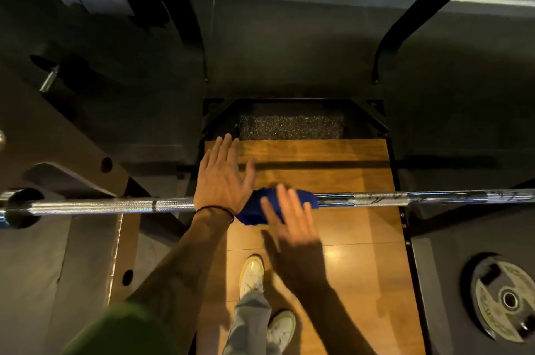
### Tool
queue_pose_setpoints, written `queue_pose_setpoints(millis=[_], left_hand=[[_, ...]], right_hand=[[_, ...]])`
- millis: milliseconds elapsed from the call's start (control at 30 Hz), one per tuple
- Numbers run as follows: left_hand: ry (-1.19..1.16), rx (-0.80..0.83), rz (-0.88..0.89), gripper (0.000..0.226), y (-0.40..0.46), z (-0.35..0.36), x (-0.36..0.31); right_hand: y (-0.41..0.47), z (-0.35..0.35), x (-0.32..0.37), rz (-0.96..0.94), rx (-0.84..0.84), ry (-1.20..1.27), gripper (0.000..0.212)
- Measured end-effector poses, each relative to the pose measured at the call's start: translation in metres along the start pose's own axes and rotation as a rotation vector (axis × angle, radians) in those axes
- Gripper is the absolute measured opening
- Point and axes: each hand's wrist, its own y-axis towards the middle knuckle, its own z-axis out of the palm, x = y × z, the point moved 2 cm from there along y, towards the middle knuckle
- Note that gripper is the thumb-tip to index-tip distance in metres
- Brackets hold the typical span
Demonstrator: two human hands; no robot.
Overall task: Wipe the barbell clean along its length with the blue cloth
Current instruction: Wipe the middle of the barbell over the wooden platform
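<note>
Cloth (276, 205) draped over barbell (115, 205), ready for wiping; left hand (221, 178) beside it, right hand (292, 221) above it, both spread, gripping nothing.

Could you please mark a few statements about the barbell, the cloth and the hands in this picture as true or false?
1. The blue cloth lies draped over the barbell. True.
2. The left hand is curled tightly round the bar. False: its fingers are straight and spread, with the palm's heel near the bar.
3. The right hand has its fingers extended over the cloth. True, though it is motion-blurred.
4. A weight plate is loaded on the bar's right end. False: it lies flat on the floor at lower right.
5. The person stands on bare concrete. False: the white shoes stand on a wooden platform.
</note>
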Motion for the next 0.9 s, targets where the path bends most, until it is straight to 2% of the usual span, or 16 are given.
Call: queue_pose_setpoints(millis=[33,100,167,200,267,333,367,433,500,533,600,667,700,800,833,900], left_hand=[[0.013,-0.002,0.007,0.07,0.0,0.001,0.0],[0.044,-0.002,0.025,0.069,-0.001,0.002,0.001],[0.055,0.007,0.032,0.069,-0.001,0.002,0.001],[0.056,0.006,0.032,0.069,0.0,0.002,0.001],[0.046,0.007,0.021,0.069,0.0,0.002,0.002],[0.033,0.023,0.013,0.069,0.001,0.002,0.001],[0.035,0.027,0.014,0.069,0.0,0.002,0.001],[0.052,0.022,0.025,0.069,0.001,0.001,0.0],[0.053,0.008,0.028,0.068,0.002,0.001,0.001],[0.05,0.01,0.027,0.068,0.0,0.001,0.002],[0.038,0.016,0.021,0.068,-0.001,0.0,0.002],[0.028,0.027,0.031,0.068,0.0,0.0,0.0],[0.031,0.013,0.037,0.066,0.0,0.0,-0.001],[0.039,-0.033,0.047,0.062,0.0,0.003,0.001],[0.047,-0.039,0.05,0.062,0.0,0.003,0.001],[0.04,-0.04,0.049,0.063,-0.001,0.002,0.002]], right_hand=[[-0.005,-0.003,-0.019,0.049,-0.023,0.007,0.054],[-0.013,-0.004,-0.03,0.268,-0.089,0.083,0.055],[-0.007,-0.001,0.003,0.411,-0.128,0.166,0.063],[-0.003,0.003,0.024,0.371,-0.102,0.197,0.067],[-0.003,0.009,0.043,0.093,-0.013,0.136,0.068],[-0.008,0.007,0.012,-0.058,0.027,0.017,0.064],[-0.011,0.004,-0.008,-0.04,0.022,-0.012,0.062],[-0.02,0.001,-0.024,0.148,-0.054,0.01,0.059],[-0.019,0.005,0.005,0.341,-0.087,0.091,0.063],[-0.017,0.009,0.026,0.361,-0.06,0.127,0.066],[-0.017,0.012,0.039,0.191,-0.002,0.09,0.068],[-0.019,0.008,0.002,0.029,0.038,-0.027,0.064],[-0.021,0.003,-0.016,0.045,0.012,-0.036,0.061],[-0.024,0.0,-0.009,0.34,-0.077,0.058,0.062],[-0.021,0.003,0.012,0.352,-0.06,0.097,0.065],[-0.018,0.009,0.042,0.194,0.019,0.087,0.071]])
